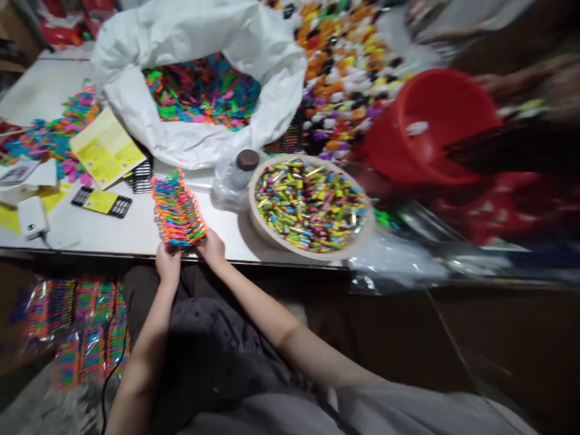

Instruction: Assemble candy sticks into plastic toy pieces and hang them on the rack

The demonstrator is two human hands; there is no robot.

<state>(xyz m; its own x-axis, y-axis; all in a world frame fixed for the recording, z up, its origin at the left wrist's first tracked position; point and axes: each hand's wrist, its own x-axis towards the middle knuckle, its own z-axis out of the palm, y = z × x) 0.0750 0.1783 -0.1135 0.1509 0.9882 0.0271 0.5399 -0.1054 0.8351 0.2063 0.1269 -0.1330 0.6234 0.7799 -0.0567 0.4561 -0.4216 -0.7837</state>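
At the near edge of the counter (90, 232), the left hand (167, 264) and the right hand (211, 246) press in on the near end of a row of bright plastic pieces (178, 208), one hand at each side. Each grip is closed on that end, fingers curled around it, likely to keep the packed pieces squared up and from fanning apart. The row lies flat on the counter and runs away from the person, slightly slanted to the left. It looks like many thin pieces set side by side, mostly orange with pink, green and blue stripes; motion blur hides what each piece is. Just to the right stands a round bowl (312, 249) heaped with small multicoloured items. Beyond it, a white sack (194, 36) lies open on more coloured pieces, and a red bucket (430, 121) sits to the far right.
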